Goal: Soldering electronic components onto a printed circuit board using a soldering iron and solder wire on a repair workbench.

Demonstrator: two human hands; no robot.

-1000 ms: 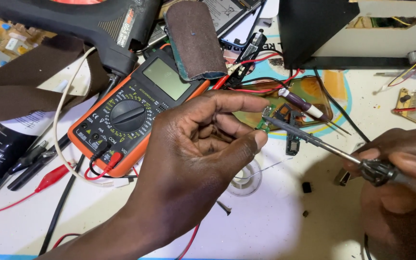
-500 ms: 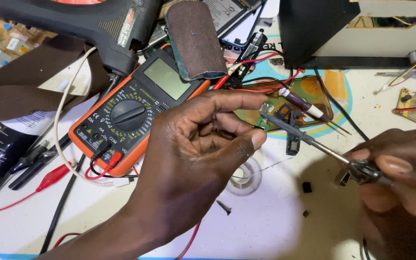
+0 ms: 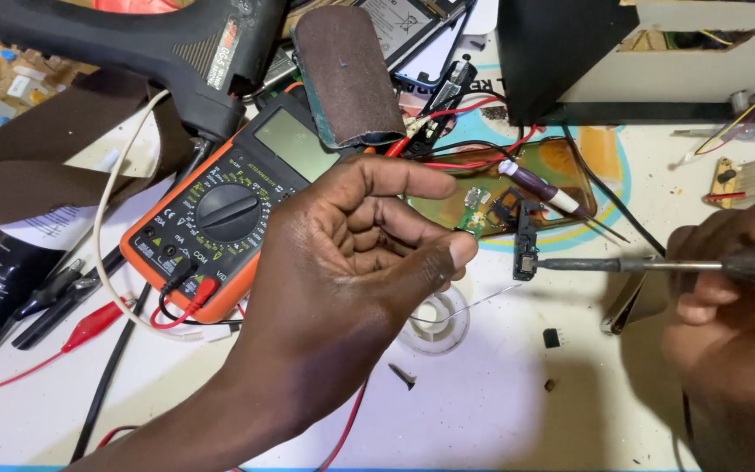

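My left hand pinches a small green circuit board between thumb and forefinger, held just above the white table. My right hand grips the handle of a soldering iron at the right edge. The iron lies almost level, and its tip rests by a small black part just right of the board, not on the board. A thin solder wire runs from a clear spool under my left thumb.
An orange multimeter with red and black leads lies at left. Behind it are a black glue gun and a sanding block. A black box stands at the back. A loose screw and red clip lie in front.
The soldering iron's tip has left the green board and swung down to the right, now nearly level. My right hand has shifted right. My left hand still holds the board.
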